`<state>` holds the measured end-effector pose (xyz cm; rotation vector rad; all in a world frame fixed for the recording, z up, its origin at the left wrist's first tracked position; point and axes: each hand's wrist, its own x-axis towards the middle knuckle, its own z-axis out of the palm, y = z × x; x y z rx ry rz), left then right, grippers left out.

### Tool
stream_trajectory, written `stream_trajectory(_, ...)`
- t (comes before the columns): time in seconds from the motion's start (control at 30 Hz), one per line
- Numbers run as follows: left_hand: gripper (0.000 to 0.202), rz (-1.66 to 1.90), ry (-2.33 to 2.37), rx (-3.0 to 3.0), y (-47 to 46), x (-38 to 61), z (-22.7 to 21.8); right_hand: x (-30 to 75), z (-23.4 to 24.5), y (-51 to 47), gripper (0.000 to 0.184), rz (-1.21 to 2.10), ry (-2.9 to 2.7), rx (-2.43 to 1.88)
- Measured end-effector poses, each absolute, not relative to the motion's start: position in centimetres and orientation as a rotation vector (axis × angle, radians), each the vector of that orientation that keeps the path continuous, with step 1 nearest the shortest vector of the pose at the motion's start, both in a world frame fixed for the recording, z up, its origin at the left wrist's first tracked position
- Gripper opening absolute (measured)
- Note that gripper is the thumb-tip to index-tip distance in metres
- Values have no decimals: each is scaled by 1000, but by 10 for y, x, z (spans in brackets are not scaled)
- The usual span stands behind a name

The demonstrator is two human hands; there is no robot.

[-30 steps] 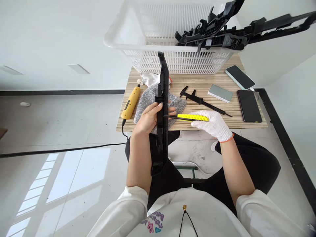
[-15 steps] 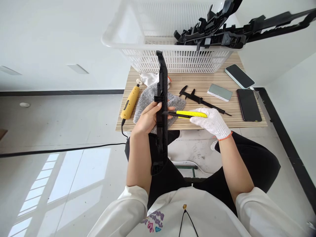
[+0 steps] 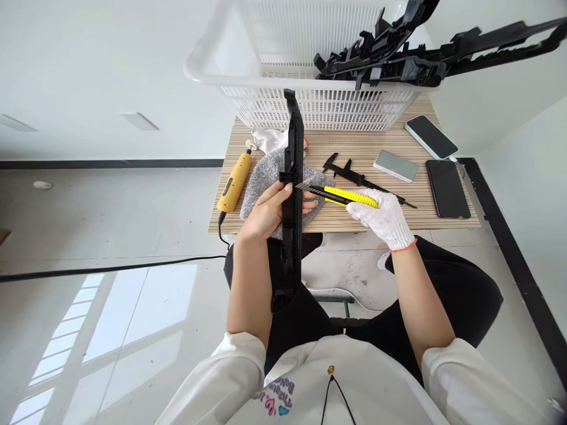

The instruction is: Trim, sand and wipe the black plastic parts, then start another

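Across the table (image 3: 354,140), I see a white basket (image 3: 354,109) of black parts (image 3: 385,66) at the back, a yellow power tool (image 3: 234,183) at left, calipers (image 3: 353,176) and two phones (image 3: 447,189) at right. Partly hiding a grey cloth (image 3: 261,177), a long black strip (image 3: 292,236) sits in the bare left hand (image 3: 266,212), thumb in front, fingers behind. The gloved right hand (image 3: 383,218) curls tightly round a yellow cutter (image 3: 352,196); whether its blade touches the strip, I cannot tell. Since half a second ago, the blade has tilted upward; the left grip hasn't changed.
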<state>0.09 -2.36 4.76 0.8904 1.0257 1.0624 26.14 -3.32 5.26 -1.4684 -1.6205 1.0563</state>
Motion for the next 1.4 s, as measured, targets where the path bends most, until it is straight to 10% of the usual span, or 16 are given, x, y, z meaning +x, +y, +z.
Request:
stream_trajectory(0.8, 54, 913, 914, 1171, -21, -5, 44, 248, 38, -31, 50, 903, -1427, -1463)
stream_trajectory(1.4, 30, 1114, 1073, 1004, -20, 3, 38, 263, 50, -39, 37, 1204, -1681, -1340)
